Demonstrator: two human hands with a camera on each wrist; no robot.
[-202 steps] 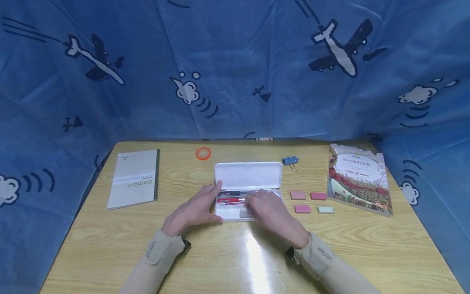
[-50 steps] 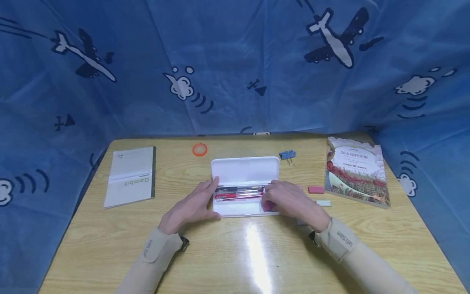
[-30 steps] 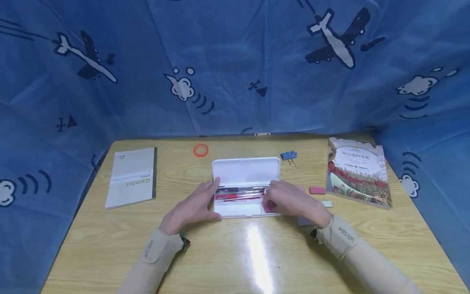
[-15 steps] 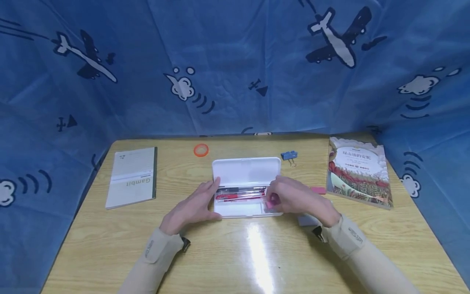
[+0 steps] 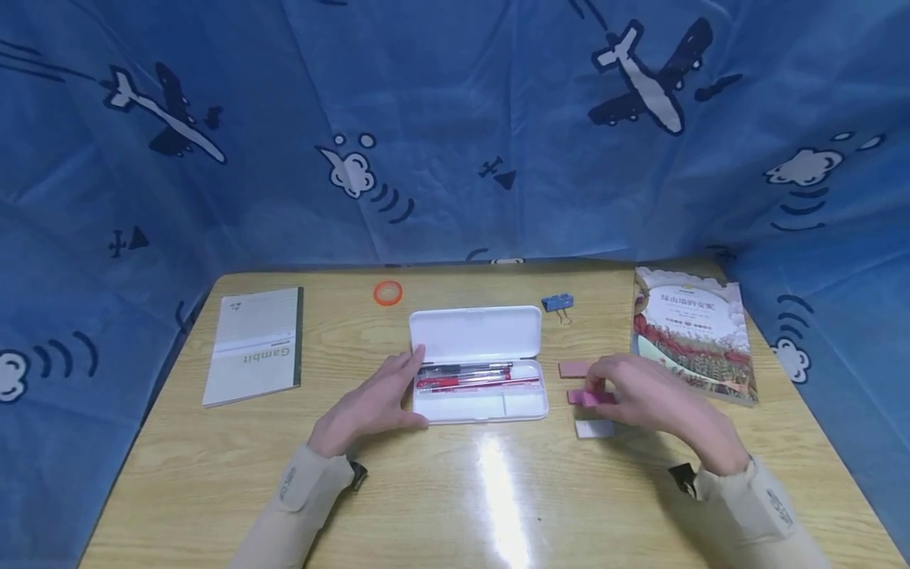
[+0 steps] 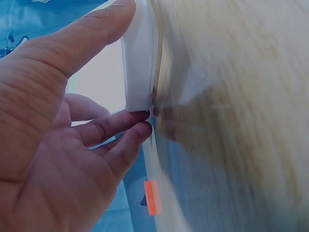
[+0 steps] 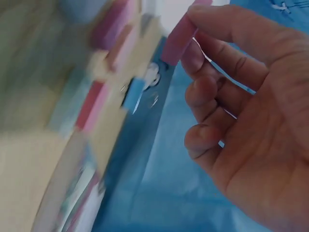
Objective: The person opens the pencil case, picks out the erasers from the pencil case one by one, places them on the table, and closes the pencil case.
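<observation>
My right hand (image 5: 650, 395) pinches a pink eraser (image 7: 178, 42) between thumb and fingers, right of the pencil case. In the head view this eraser overlaps another pink eraser (image 5: 574, 397) on the table; whether they touch I cannot tell. A paler pink eraser (image 5: 572, 370) and a whitish eraser (image 5: 594, 429) lie beside it. The white pencil case (image 5: 469, 408) stands with its lid up. Several pens (image 5: 455, 381) lie in its back part. My left hand (image 5: 370, 403) rests against the case's left end, fingers extended, thumb at the front corner.
Hidden by my right hand in the head view, a red-pink eraser (image 7: 91, 105) and a pale green eraser (image 7: 70, 99) show in the right wrist view. A notebook (image 5: 252, 344), orange tape roll (image 5: 388, 292), blue binder clip (image 5: 558, 303) and book (image 5: 697, 324) lie around.
My right hand has lifted the pink eraser out of the case's right compartment and moved right. The whitish eraser, in the case earliest, lies on the table. My left hand has stayed.
</observation>
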